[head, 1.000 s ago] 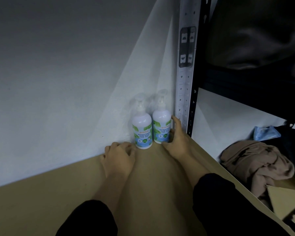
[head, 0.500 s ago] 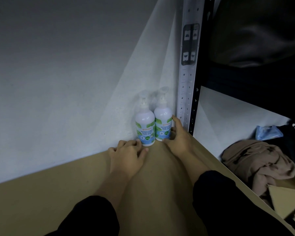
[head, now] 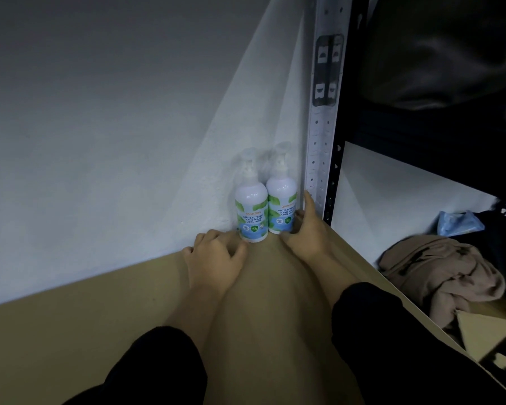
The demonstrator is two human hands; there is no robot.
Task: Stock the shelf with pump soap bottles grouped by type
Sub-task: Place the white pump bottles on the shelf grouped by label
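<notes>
pump soap bottles, two of them, stand upright in the far right corner of the shelf board (head: pixel 275 331): the left bottle (head: pixel 251 210) and the right bottle (head: pixel 281 206) touch side by side, labels facing near, backs against the white wall (head: pixel 100 141) and just beside the perforated upright (head: pixel 319 159). both read cool mint, so pairing them tight in the corner likely starts one type's group and leaves room to the left. the right hand (head: pixel 306 232) is spread, its fingers laid on the right bottle's side and base, seemingly squaring it up. the left hand (head: pixel 214 258) rests on the board with fingers loosely curled, thumb at the left bottle's base, gripping nothing. crumpled tan cloth (head: pixel 438 276) lies in the bay to the right.
</notes>
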